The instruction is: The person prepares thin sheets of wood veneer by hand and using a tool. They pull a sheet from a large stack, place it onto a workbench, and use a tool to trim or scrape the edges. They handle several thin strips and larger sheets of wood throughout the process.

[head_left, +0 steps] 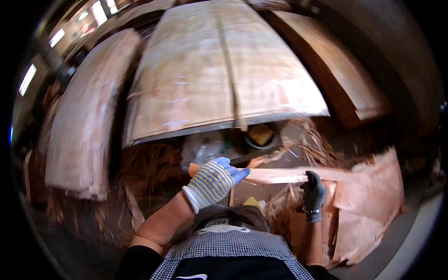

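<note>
A long, narrow strip of pale wood veneer point(275, 175) stretches crosswise in front of my body. My left hand point(212, 182), in a white-and-yellow striped glove with blue fingertips, is closed around its left end, and a short stub shows past the glove. Farther right, my right hand point(314, 193) wears a dark grey glove and grips the strip at its near edge; its fingertips lie over the wood. Beyond that hand the strip runs over a heap of reddish veneer sheets point(361, 205), and where it ends there is hard to tell.
Ahead stands a wide stack of veneer sheets point(196, 74) with a dark line down it. Other stacks flank it, one on the left point(84, 116) and one on the right point(336, 60). Under the front edge sit a round container point(262, 136) with something yellow, clear plastic point(203, 147) and veneer scraps point(317, 142).
</note>
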{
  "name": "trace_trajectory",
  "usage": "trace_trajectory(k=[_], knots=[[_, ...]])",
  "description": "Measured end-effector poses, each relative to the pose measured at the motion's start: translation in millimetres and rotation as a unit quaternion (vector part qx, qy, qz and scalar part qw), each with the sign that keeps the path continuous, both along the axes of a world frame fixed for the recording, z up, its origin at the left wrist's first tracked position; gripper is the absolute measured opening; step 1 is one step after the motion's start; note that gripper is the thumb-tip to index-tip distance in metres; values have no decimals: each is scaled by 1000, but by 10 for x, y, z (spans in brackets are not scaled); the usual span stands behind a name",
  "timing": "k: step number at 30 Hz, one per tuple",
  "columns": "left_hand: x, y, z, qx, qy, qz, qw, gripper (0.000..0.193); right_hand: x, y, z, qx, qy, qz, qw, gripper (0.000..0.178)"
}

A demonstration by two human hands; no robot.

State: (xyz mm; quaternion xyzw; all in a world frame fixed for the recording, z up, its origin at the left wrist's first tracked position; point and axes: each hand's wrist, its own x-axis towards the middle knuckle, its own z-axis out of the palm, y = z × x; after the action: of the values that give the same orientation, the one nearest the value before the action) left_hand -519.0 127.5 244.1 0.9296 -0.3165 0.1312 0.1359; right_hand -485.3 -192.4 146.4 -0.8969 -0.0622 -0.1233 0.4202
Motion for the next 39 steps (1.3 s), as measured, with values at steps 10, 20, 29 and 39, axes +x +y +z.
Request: trace_trajectory(k=[10,20,29,39], knots=[[-1934,2174,131,30,-258,530,807,52,-54,3069,848,56,143,358,921,15],[-2011,3767,-1234,-599,-128,550,567,72,583,5599,1010,100,297,427,848,24],[-1010,6122,-1400,-766,5,454,455,45,1533,7112,647,158,356,369,844,27],[789,7392,-1115,-755,112,371,529,29,2068,7513,63,334,147,88,927,33]])
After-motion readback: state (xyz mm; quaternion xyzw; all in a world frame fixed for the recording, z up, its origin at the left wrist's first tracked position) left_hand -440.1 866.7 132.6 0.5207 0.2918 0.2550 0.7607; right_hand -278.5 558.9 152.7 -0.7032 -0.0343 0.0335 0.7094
